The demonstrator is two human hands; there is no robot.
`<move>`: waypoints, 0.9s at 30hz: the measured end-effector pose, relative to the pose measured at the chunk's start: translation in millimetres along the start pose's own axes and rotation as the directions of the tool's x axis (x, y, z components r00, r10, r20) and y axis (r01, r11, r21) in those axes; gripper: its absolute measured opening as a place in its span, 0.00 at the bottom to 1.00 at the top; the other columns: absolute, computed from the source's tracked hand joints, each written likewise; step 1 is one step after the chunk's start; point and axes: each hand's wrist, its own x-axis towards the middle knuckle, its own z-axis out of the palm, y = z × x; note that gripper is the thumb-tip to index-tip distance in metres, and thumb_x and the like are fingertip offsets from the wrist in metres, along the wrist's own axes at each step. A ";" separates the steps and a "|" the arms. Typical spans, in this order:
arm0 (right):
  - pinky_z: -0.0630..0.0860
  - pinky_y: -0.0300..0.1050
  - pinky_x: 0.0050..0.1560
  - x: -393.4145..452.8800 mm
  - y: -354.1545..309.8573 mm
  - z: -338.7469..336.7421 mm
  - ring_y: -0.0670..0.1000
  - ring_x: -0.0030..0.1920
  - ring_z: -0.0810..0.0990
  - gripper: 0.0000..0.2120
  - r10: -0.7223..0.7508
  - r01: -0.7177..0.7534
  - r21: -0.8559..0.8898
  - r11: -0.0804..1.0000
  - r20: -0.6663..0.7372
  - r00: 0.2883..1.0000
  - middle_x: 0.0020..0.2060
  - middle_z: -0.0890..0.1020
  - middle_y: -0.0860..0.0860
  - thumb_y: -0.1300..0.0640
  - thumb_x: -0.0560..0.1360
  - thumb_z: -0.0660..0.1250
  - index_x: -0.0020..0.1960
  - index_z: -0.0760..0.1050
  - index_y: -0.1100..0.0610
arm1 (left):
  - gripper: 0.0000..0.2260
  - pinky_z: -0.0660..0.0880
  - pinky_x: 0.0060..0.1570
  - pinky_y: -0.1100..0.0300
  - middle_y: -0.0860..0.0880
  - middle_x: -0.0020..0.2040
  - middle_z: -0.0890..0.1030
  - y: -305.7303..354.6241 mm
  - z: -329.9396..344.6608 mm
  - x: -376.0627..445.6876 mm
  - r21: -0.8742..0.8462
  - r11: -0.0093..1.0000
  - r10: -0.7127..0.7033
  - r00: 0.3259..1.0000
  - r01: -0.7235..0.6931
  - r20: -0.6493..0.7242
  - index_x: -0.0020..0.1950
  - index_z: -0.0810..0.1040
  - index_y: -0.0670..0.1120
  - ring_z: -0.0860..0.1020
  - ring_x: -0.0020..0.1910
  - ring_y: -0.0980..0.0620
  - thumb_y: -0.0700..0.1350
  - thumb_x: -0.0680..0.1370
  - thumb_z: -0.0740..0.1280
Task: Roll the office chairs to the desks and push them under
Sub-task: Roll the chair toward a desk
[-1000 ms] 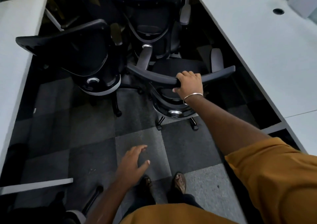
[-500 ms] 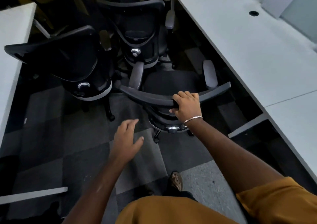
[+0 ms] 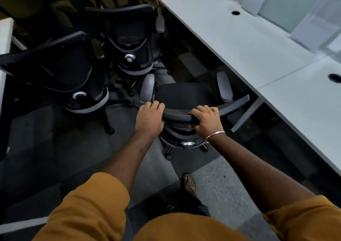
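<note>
Shadow swallows most of the floor at the left, and I can't make out the wheels of the two other chairs [image 3: 79, 78] parked there, nor what the yellow shapes behind them are. The nearest chair's [image 3: 184, 96] base is largely hidden under its seat; only a caster or two shows. My own feet are half covered by my mustard shirt [image 3: 184, 227]. The left hand [image 3: 149, 120] curls over the top edge of that chair's backrest [image 3: 177, 114], fingers wrapped forward and gripping it. The right hand [image 3: 207, 121], with a thin bangle [image 3: 215, 134] at the wrist, grips the same edge just beside it, thumb tucked underneath. The chair stands in the aisle on grey carpet tiles [image 3: 217, 183], beside the long white bench [image 3: 249, 43] at my right, not under it.
</note>
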 end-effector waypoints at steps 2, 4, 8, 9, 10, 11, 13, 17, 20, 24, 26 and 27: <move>0.63 0.50 0.59 -22.4 -1.2 -4.7 0.51 0.54 0.76 0.22 0.032 -0.032 0.004 0.999 0.006 0.999 0.49 0.78 0.45 0.43 0.66 0.79 0.57 0.79 0.47 | 0.22 0.72 0.61 0.50 0.49 0.60 0.76 9.9 3.7 -12.2 0.016 1.000 0.018 0.999 -0.018 -0.027 0.65 0.71 0.50 0.74 0.60 0.46 0.55 0.76 0.74; 0.62 0.50 0.58 -45.7 0.1 -8.1 0.51 0.53 0.76 0.23 0.049 -0.049 0.008 0.999 0.010 0.999 0.49 0.77 0.45 0.43 0.66 0.79 0.58 0.79 0.47 | 0.22 0.72 0.60 0.50 0.50 0.59 0.76 18.6 5.3 -25.3 0.023 0.999 0.042 0.999 -0.041 -0.035 0.64 0.71 0.50 0.74 0.58 0.46 0.55 0.75 0.75; 0.62 0.49 0.58 -90.6 1.3 -15.2 0.51 0.54 0.76 0.24 0.069 -0.068 0.038 0.997 -0.002 0.998 0.49 0.78 0.45 0.44 0.66 0.80 0.59 0.80 0.47 | 0.22 0.73 0.59 0.51 0.51 0.57 0.76 43.1 3.6 -56.3 0.026 0.997 0.070 0.997 -0.069 -0.042 0.62 0.72 0.51 0.75 0.56 0.47 0.53 0.73 0.77; 0.62 0.49 0.58 -99.3 0.6 -17.0 0.51 0.54 0.76 0.24 0.070 -0.070 0.037 0.997 0.001 0.998 0.50 0.78 0.45 0.44 0.66 0.79 0.59 0.80 0.47 | 0.22 0.73 0.58 0.52 0.51 0.57 0.76 47.9 4.1 -64.6 0.017 0.998 0.063 0.997 -0.062 -0.047 0.62 0.72 0.51 0.75 0.55 0.47 0.53 0.73 0.77; 0.61 0.48 0.58 -108.0 0.7 -18.1 0.51 0.54 0.76 0.24 0.067 -0.067 0.036 0.997 0.002 0.998 0.50 0.77 0.45 0.44 0.66 0.79 0.60 0.80 0.47 | 0.22 0.73 0.58 0.52 0.51 0.56 0.76 52.9 3.8 -72.6 0.013 0.998 0.061 0.997 -0.061 -0.046 0.62 0.72 0.51 0.74 0.55 0.47 0.52 0.73 0.77; 0.61 0.48 0.58 -119.5 2.4 -20.7 0.51 0.54 0.75 0.24 0.064 -0.064 0.033 0.997 0.005 0.998 0.50 0.77 0.45 0.44 0.67 0.78 0.60 0.80 0.47 | 0.22 0.73 0.58 0.52 0.51 0.56 0.76 60.4 2.3 -80.9 0.015 0.998 0.069 0.996 -0.068 -0.050 0.62 0.73 0.51 0.74 0.55 0.48 0.52 0.73 0.77; 0.62 0.48 0.58 -137.3 6.8 -23.2 0.51 0.54 0.75 0.24 0.050 -0.050 0.035 0.998 0.004 0.999 0.50 0.77 0.45 0.43 0.67 0.78 0.61 0.80 0.47 | 0.22 0.73 0.59 0.52 0.51 0.57 0.76 71.2 0.9 -93.0 0.008 0.997 0.074 0.997 -0.074 -0.038 0.63 0.73 0.50 0.74 0.56 0.48 0.51 0.74 0.77; 0.63 0.49 0.58 -176.8 20.6 -30.6 0.50 0.54 0.75 0.25 0.026 -0.026 0.050 0.998 0.014 1.000 0.51 0.77 0.44 0.42 0.67 0.78 0.61 0.79 0.47 | 0.23 0.73 0.57 0.52 0.52 0.55 0.76 102.9 -3.9 -127.6 0.027 0.999 0.045 0.999 -0.044 -0.028 0.61 0.74 0.51 0.74 0.54 0.48 0.53 0.72 0.79; 0.63 0.48 0.58 -209.5 39.6 -39.6 0.49 0.54 0.75 0.24 -0.005 0.004 0.052 0.999 0.019 1.000 0.52 0.77 0.43 0.43 0.68 0.78 0.62 0.79 0.45 | 0.23 0.74 0.55 0.51 0.52 0.53 0.76 138.8 -4.2 -158.6 0.008 1.000 0.008 0.999 -0.008 -0.047 0.60 0.74 0.51 0.74 0.52 0.48 0.53 0.70 0.80; 0.60 0.46 0.57 -242.4 59.5 -53.2 0.49 0.55 0.74 0.25 -0.065 0.062 0.069 0.996 0.052 0.997 0.52 0.77 0.43 0.43 0.67 0.78 0.62 0.78 0.46 | 0.23 0.74 0.52 0.49 0.52 0.50 0.75 173.6 -2.3 -194.1 -0.037 0.999 -0.039 0.997 0.036 -0.071 0.55 0.75 0.50 0.73 0.49 0.47 0.51 0.68 0.82; 0.58 0.45 0.56 -262.5 66.7 -59.1 0.49 0.55 0.74 0.26 -0.096 0.090 0.078 0.993 0.069 0.993 0.52 0.77 0.43 0.42 0.67 0.79 0.62 0.79 0.46 | 0.22 0.73 0.51 0.48 0.51 0.49 0.74 188.6 -0.4 -215.5 -0.080 0.996 -0.051 0.996 0.045 -0.072 0.54 0.75 0.49 0.72 0.48 0.46 0.51 0.68 0.82; 0.57 0.44 0.56 -271.0 68.7 -60.9 0.49 0.55 0.74 0.26 -0.111 0.105 0.083 0.991 0.071 0.991 0.52 0.77 0.43 0.42 0.67 0.79 0.63 0.79 0.46 | 0.22 0.72 0.50 0.48 0.51 0.48 0.73 192.4 0.4 -223.6 -0.108 0.993 -0.053 0.996 0.046 -0.068 0.53 0.74 0.49 0.71 0.48 0.47 0.51 0.68 0.82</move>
